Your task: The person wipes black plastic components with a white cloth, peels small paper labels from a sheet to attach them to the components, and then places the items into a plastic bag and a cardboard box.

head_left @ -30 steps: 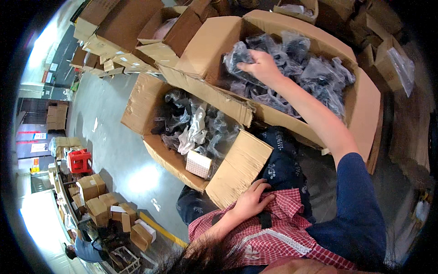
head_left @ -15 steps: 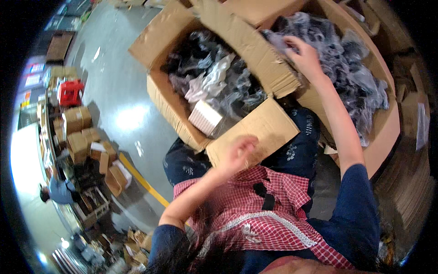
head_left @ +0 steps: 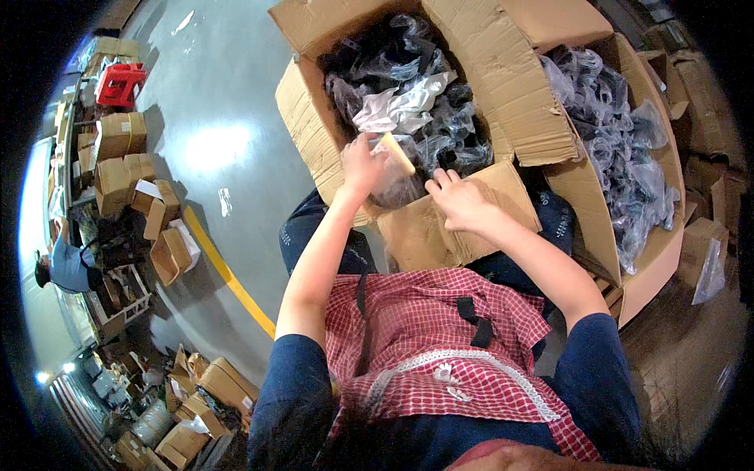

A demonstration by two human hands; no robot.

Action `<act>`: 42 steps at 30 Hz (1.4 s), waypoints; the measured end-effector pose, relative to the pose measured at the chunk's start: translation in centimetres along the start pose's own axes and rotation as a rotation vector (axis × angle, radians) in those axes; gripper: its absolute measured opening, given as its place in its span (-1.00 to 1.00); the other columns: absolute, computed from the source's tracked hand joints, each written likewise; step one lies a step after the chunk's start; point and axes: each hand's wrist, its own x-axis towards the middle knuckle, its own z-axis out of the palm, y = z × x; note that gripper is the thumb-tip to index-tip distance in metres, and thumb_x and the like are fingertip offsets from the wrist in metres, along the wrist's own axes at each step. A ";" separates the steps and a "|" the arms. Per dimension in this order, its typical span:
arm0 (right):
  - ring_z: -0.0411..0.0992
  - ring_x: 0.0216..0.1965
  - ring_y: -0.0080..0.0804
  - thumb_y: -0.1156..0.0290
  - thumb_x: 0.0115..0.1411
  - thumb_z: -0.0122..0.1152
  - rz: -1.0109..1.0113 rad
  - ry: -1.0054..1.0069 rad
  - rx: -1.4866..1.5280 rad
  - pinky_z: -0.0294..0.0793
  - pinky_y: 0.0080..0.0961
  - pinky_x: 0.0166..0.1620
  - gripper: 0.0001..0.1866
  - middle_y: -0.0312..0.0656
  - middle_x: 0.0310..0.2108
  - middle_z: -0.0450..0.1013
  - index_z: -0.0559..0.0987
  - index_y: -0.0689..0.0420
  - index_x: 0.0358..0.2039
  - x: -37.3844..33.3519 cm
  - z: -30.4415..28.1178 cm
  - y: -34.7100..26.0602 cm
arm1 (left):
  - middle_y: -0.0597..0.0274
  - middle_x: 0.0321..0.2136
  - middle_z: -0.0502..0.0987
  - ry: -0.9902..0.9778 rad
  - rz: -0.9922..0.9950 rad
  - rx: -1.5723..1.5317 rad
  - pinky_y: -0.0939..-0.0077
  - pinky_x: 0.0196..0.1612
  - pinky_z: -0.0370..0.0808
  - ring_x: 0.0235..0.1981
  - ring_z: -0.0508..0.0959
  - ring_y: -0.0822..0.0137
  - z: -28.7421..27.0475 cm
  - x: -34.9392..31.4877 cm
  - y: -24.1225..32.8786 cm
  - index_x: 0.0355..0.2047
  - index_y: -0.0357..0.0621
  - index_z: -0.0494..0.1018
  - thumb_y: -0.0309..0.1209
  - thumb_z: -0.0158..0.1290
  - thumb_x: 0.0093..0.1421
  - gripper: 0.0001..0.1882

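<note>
An open cardboard box (head_left: 314, 125) stands before my knees. Inside lie dark items in clear plastic bags (head_left: 463, 145) and a crumpled white bag (head_left: 404, 107). My left hand (head_left: 363, 165) is at the box's near left corner, its fingers closed on the side of a small pale block (head_left: 399, 155) with a yellowish edge. What the block is, I cannot make out. My right hand (head_left: 462, 202) rests over the near flap (head_left: 506, 192), fingers apart and reaching past its edge toward the bags; nothing shows in it.
At the right stands a second large carton (head_left: 664, 243) filled with bagged dark items (head_left: 620, 149). A yellow floor line (head_left: 228, 279) runs on the left. Beyond it are stacked cartons (head_left: 122, 135), a red plastic stool (head_left: 120, 84) and another person (head_left: 72, 263) by a bench.
My right hand has come from the right carton to the near flap of the front box. My left hand has moved forward from above that flap onto the pale block.
</note>
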 end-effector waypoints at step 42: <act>0.52 -0.26 -0.54 0.57 0.21 0.27 0.381 0.847 1.411 0.52 -0.58 -0.19 -0.78 -0.27 -0.20 0.59 0.64 0.29 -0.11 -5.5 -5.0 -0.8 | -0.03 0.05 0.50 -0.182 -0.131 -0.826 0.38 -0.20 0.62 -0.17 0.64 0.22 -9.8 -5.3 4.9 0.42 -0.22 -0.08 -0.28 0.16 0.27 -0.14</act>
